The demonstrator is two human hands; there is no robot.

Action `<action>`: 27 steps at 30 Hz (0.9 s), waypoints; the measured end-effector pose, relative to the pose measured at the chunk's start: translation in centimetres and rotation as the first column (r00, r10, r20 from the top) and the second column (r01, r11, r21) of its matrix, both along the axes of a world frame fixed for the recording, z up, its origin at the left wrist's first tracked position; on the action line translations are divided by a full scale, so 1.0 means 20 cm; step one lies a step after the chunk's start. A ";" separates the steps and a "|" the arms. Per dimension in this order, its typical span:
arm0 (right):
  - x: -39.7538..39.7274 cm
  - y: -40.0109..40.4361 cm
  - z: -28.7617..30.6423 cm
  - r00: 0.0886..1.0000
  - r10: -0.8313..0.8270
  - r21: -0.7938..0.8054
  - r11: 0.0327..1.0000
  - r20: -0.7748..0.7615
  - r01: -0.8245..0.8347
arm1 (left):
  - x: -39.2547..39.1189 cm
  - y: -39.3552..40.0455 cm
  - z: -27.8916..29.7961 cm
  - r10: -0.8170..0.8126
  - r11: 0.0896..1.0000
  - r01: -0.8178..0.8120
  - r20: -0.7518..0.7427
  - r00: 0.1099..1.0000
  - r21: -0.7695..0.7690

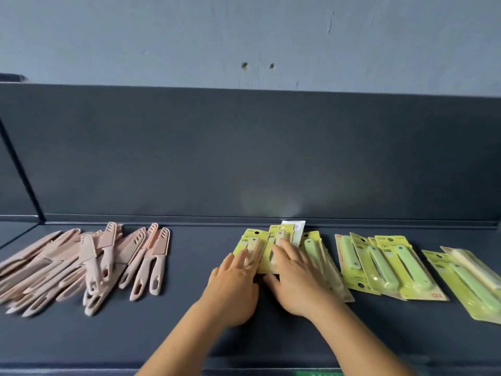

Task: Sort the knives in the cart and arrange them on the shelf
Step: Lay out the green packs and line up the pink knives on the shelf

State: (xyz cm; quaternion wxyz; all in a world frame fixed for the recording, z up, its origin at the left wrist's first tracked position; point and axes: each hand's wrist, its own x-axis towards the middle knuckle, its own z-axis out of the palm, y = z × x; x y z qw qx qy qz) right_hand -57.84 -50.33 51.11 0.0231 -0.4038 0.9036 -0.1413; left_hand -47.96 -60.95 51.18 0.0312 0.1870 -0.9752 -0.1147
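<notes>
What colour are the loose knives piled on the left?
Pale pink loose knives, in the head view.

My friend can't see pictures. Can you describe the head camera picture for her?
Both the left hand and right hand press flat on yellow-green carded knife packs on a dark shelf. Loose pink sheathed knives pile left; green-handled packs lie right.

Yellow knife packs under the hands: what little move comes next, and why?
Probably nudge the two beige-knife packs straight and closer together. Both hands, left and right, rest flat on them, and they lie overlapped and crooked beside the green-knife packs.
</notes>
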 end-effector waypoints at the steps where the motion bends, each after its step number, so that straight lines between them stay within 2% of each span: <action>1: 0.00 0.02 0.00 0.999 -0.022 -0.013 1.000 -0.034 0.021 | 0.00 -0.01 -0.01 0.003 1.000 -0.003 -0.010 1.000 -0.012; 7: -0.05 0.17 0.03 0.988 -0.123 -0.017 0.992 -0.092 0.122 | -0.02 -0.03 -0.01 0.015 0.998 -0.015 0.005 1.000 -0.058; 13: -0.07 0.27 0.03 0.988 -0.125 -0.029 0.992 -0.089 0.123 | -0.05 0.00 0.01 -0.019 0.997 0.020 0.011 1.000 -0.073; 16: -0.07 0.25 0.04 0.991 -0.097 -0.033 0.995 -0.087 0.094 | -0.07 0.01 0.00 -0.002 0.997 0.000 -0.016 1.000 -0.081; 21: -0.04 0.12 0.03 0.998 0.059 0.003 0.998 -0.024 -0.059 | -0.07 0.00 -0.01 0.063 0.993 -0.069 -0.064 0.996 -0.092; 27: -0.07 -0.02 0.02 0.996 0.085 0.017 0.996 -0.014 -0.084 | -0.06 -0.03 -0.03 0.112 0.990 -0.122 -0.127 0.985 -0.068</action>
